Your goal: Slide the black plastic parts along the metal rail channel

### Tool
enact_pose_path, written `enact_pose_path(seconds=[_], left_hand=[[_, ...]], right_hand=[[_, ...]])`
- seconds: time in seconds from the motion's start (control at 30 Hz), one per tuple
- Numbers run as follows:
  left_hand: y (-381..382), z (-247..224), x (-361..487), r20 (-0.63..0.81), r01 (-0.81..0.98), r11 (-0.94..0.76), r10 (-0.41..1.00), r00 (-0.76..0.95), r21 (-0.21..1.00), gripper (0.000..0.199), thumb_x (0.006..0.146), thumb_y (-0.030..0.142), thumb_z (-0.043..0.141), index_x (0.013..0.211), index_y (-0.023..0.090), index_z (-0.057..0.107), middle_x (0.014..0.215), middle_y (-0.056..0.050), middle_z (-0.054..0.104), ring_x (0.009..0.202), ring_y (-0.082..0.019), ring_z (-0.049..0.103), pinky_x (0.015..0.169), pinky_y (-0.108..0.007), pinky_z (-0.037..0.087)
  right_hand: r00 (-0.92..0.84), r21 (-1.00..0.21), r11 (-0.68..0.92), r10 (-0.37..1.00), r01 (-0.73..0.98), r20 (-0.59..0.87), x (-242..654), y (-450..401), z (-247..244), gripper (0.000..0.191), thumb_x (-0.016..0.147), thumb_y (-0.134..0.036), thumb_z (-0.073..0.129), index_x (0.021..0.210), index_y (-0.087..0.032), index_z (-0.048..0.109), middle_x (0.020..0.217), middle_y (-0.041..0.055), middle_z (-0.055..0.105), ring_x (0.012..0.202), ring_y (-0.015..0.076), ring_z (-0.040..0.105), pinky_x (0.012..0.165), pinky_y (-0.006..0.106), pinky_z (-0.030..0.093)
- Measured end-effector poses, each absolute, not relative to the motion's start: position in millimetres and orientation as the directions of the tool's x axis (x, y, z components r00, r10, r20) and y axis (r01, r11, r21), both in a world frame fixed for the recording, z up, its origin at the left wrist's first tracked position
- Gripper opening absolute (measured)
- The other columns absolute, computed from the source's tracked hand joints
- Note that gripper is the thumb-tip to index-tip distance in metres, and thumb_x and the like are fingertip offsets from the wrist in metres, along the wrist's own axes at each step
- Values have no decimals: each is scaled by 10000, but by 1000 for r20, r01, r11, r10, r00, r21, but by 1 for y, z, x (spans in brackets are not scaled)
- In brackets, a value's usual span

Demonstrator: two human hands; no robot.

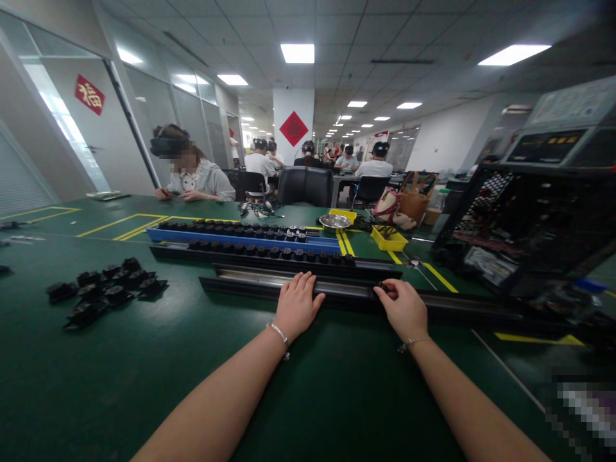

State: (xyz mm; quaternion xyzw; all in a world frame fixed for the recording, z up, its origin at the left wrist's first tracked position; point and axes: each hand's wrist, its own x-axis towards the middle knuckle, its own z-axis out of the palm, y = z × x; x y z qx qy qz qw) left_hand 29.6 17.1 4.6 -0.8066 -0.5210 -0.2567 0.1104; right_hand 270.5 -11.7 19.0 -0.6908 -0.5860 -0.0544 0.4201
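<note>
A long black channel rail (245, 287) with a shiny inner face lies across the green table in front of me. Flat on its middle rests my left hand (297, 301), fingers stretched out and holding nothing. Farther right, my right hand (404, 307) has its thumb and fingers pinched together at the rail, around a small dark piece that they mostly hide. Just beyond, another black rail (168, 253) and a blue rail (221, 240) carry rows of small black parts (260, 250).
Loose black parts (106, 285) lie in a cluster at the left. Toward the back stand a metal bowl (335, 221) and a yellow bin (389, 239). An opened computer case (524, 224) rises at the right. A co-worker (192, 170) sits across the table.
</note>
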Motion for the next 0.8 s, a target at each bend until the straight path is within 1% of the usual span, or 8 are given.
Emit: enact_pose_path(seconds=[0.3,0.5,0.8], left_hand=[[19,2,29,537,892,-440,779,324,100,479,914,462,293,1287,215,463,1347,-51,493,1266,-219,385,981,-386,356],[18,2,30,534,892,-441,781,325,102,479,916,458,294,1293,213,459,1353,-55,487,1269,-216,382,979,-383,355],[17,4,29,548,891,-446,769,330,89,471,914,450,310,1275,193,470,1345,-54,496,1253,-210,399,964,-381,372]], right_hand=[[316,-528,23,778,849,543,265,-13,23,309,776,-481,508,861,-203,613,864,50,617,700,173,579,645,312,434],[320,-544,20,791,839,522,259,-12,24,288,768,-458,531,866,-203,619,873,47,621,709,175,587,653,311,441],[314,-534,29,782,845,538,258,-8,21,272,763,-444,545,859,-201,622,863,37,623,693,159,586,668,306,432]])
